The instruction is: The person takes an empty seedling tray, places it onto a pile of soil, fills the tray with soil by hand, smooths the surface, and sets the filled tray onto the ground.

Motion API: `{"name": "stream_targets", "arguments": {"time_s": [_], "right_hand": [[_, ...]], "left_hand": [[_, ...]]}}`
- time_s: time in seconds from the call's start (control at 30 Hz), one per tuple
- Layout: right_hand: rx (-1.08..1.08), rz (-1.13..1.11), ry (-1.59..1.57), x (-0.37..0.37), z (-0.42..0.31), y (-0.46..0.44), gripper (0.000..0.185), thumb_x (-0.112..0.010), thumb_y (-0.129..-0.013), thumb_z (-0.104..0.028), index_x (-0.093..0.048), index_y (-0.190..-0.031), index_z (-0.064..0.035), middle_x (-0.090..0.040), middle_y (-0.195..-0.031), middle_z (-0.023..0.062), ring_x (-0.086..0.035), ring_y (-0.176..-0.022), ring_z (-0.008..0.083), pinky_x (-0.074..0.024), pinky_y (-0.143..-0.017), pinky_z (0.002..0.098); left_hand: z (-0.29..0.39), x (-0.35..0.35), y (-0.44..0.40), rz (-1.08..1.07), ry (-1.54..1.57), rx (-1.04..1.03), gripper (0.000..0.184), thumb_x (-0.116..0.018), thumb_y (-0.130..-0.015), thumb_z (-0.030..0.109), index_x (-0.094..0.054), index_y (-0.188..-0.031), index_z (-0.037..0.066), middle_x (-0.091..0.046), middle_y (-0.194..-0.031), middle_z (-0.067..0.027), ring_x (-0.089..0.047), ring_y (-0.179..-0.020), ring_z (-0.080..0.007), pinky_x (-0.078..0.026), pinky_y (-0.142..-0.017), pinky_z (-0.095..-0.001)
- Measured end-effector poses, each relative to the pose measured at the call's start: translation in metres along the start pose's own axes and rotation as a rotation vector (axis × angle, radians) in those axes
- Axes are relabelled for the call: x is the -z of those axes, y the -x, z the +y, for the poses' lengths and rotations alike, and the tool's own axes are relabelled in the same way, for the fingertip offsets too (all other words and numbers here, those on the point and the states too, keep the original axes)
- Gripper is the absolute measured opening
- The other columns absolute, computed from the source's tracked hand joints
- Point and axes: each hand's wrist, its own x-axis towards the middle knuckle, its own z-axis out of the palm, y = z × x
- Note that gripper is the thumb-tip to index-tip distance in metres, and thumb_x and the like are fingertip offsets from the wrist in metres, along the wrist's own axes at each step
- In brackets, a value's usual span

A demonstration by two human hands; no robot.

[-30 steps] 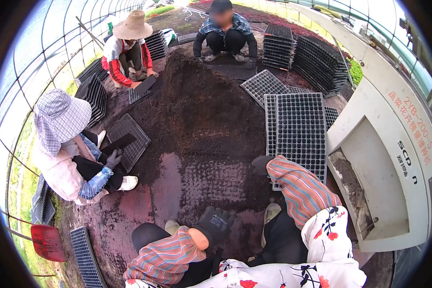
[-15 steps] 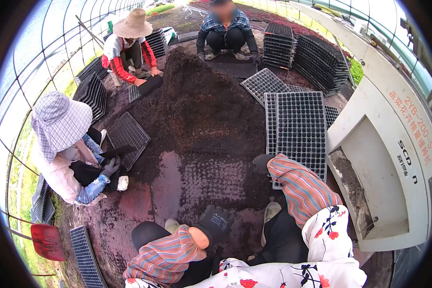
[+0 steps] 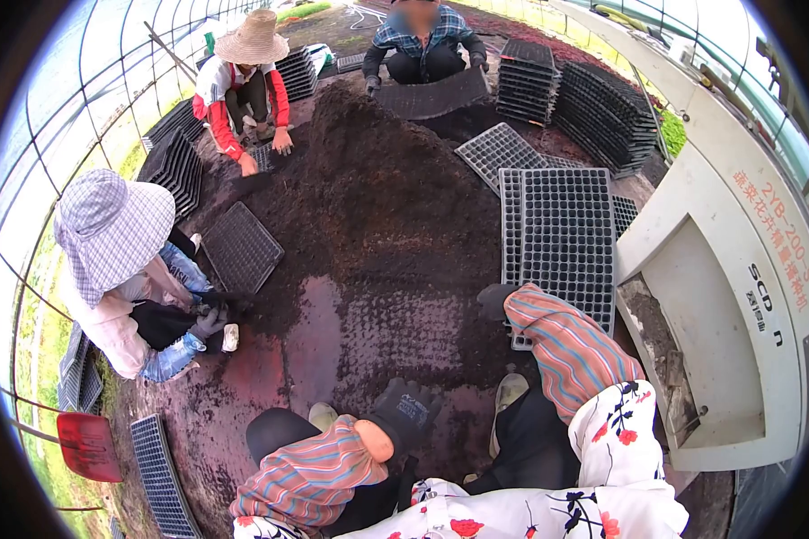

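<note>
My left hand [image 3: 406, 413], in a dark grey glove, is over the floor between my knees. Its back faces me and the fingers are hidden. My right hand [image 3: 493, 303], gloved too, reaches to the dark soil beside the left edge of the stacked seedling trays [image 3: 566, 242]. Its fingers are not clear, and I see nothing held in it. Ahead of both hands, a patch of soil [image 3: 400, 332] on the reddish floor sheet bears a grid of small marks. A large soil heap [image 3: 368, 180] rises behind it.
A person in a checked sun hat [image 3: 108, 225] crouches left by a soil-filled tray [image 3: 241, 247]. Another in a straw hat [image 3: 247, 38] works behind; a third holds a tray [image 3: 433, 94]. A white machine [image 3: 737, 296] stands right, a red dustpan-like scoop [image 3: 90, 446] left.
The person at the back has raised a tray off the ground. The left person's hand and dark flat piece have lowered. The straw-hatted person's hands shifted slightly. My hands have barely moved.
</note>
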Motion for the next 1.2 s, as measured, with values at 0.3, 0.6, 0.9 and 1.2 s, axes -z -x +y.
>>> {"name": "stream_targets", "arguments": {"time_s": [0.3, 0.6, 0.9, 1.2], "right_hand": [[-0.006, -0.027, 0.058, 0.018, -0.018, 0.007, 0.041, -0.058, -0.077, -0.034, -0.061, -0.106, -0.0061, -0.058, -0.111, 0.0169, -0.053, -0.105, 0.0337, -0.0419, -0.09, 0.0414], [0.211, 0.066, 0.067, -0.008, 0.007, 0.004, 0.031, -0.061, -0.076, -0.029, -0.063, -0.097, -0.0054, -0.061, -0.101, 0.0163, -0.056, -0.098, 0.0338, -0.0451, -0.083, 0.0417], [0.023, -0.055, 0.038, 0.045, -0.037, 0.024, 0.032, -0.061, -0.075, -0.034, -0.065, -0.085, -0.0042, -0.063, -0.089, 0.0159, -0.058, -0.088, 0.0358, -0.0473, -0.074, 0.0444], [0.154, 0.041, 0.026, 0.002, 0.0, 0.002, 0.028, -0.062, -0.073, -0.031, -0.064, -0.082, -0.0045, -0.062, -0.085, 0.0163, -0.058, -0.085, 0.0364, -0.047, -0.073, 0.0446]], "left_hand": [[0.003, 0.015, -0.002, -0.144, 0.061, 0.018, 0.04, -0.06, -0.072, 0.031, -0.056, -0.105, 0.009, -0.056, -0.097, -0.0105, -0.053, -0.092, -0.0267, -0.039, -0.077, -0.0422], [0.004, 0.014, -0.002, -0.152, 0.051, 0.026, 0.04, -0.06, -0.072, 0.03, -0.055, -0.106, 0.009, -0.056, -0.096, -0.0107, -0.053, -0.091, -0.0271, -0.039, -0.077, -0.0426], [0.004, 0.015, -0.003, -0.167, 0.061, 0.011, 0.04, -0.058, -0.075, 0.032, -0.055, -0.108, 0.008, -0.055, -0.095, -0.0114, -0.052, -0.091, -0.0276, -0.039, -0.076, -0.0423], [0.005, 0.021, -0.003, -0.175, 0.074, 0.017, 0.04, -0.056, -0.078, 0.033, -0.055, -0.109, 0.007, -0.055, -0.096, -0.0122, -0.052, -0.09, -0.0281, -0.039, -0.076, -0.042]]}}
